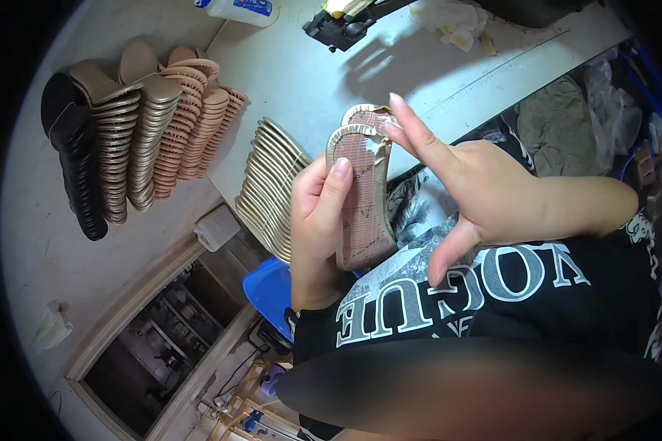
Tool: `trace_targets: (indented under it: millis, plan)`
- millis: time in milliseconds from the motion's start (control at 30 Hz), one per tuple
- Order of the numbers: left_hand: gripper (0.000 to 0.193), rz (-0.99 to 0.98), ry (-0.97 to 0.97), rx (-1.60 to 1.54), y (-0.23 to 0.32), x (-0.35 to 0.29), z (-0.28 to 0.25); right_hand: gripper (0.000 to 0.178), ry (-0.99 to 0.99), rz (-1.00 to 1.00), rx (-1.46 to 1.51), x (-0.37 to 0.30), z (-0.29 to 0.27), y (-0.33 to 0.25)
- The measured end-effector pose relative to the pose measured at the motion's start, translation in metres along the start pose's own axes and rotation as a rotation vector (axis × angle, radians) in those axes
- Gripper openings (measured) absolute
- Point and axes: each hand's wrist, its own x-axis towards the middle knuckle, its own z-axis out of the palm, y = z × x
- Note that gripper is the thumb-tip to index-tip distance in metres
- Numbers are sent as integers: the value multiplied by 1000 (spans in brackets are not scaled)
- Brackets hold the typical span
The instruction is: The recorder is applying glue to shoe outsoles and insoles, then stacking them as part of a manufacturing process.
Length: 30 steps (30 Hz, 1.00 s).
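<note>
My left hand is closed on two shoe insoles, one overlapping the other, with its thumb pressed on the face of the nearer one. That face is reddish-brown with a fine grid, and a pale covering is folded over the rim in small pleats at the rounded end. At that end, a ragged light patch shows by the edge. My right hand is open, thumb spread wide and fingers stretched toward the pleated edge. Its fingertips are at or against the rim; whether they touch cannot be made out.
A row of gold insoles lies on the pale table to the left. Further left stand stacks of black, bronze and pink insoles. A black machine part and a white bottle are at the back. A blue container stands below.
</note>
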Motion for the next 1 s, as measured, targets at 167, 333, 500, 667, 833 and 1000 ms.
trace_targets:
  millis: [167, 333, 500, 667, 833, 1000]
  plan:
    - [31, 8, -20, 59, -4, -1, 0, 146, 28, 122, -32, 0, 3, -7]
    - [31, 48, -5, 111, -2, -5, 3, 145, 90, 116, 23, 5, 14, -5]
    - [31, 9, -21, -64, -3, -6, 3, 140, 155, -40, -62, 10, 17, 8]
    - [34, -144, -99, -142, -3, -12, 7, 135, 96, -32, -119, 14, 5, 2]
    - [36, -30, -16, -86, -1, -12, 4, 138, 265, -131, -169, 1, -5, 8]
    - [37, 14, -20, -72, 3, -10, 7, 139, 187, -107, -65, -7, -8, 8]
